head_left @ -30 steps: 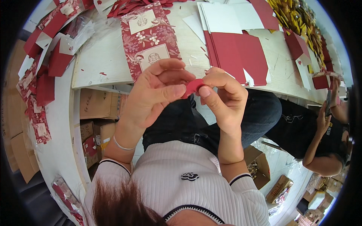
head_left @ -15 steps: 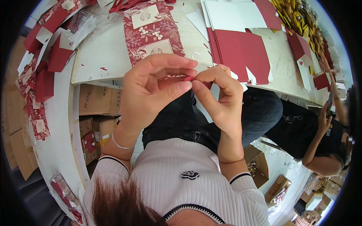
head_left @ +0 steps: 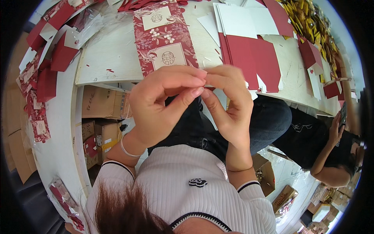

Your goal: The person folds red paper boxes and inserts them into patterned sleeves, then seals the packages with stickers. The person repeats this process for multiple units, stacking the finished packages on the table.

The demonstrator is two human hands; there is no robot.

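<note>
My left hand (head_left: pixel 157 97) and my right hand (head_left: pixel 233 105) meet fingertip to fingertip just off the table's front edge. Thumb and fingers are closed in a pinch on both sides. A sliver of a small red piece (head_left: pixel 201 88) shows where the fingertips come together; its shape is mostly hidden. Behind my hands a long red floral-patterned card strip (head_left: pixel 145 43) with cream panels lies on the table. To its right are stacked flat red-and-white card box blanks (head_left: pixel 265 58), nearest to my right hand.
Folded red boxes (head_left: pixel 64 52) pile up at the left, beside clear plastic. Yellow-gold packets (head_left: pixel 311 27) heap at the far right. Small red scraps dot the white table (head_left: pixel 105 58). Cardboard cartons (head_left: pixel 99 103) stand underneath. A person (head_left: pixel 331 156) sits at the right holding a phone.
My fingertips have drawn closer together, and the small red piece is now more covered. The view has shifted slightly, so the table things appear lower and farther right.
</note>
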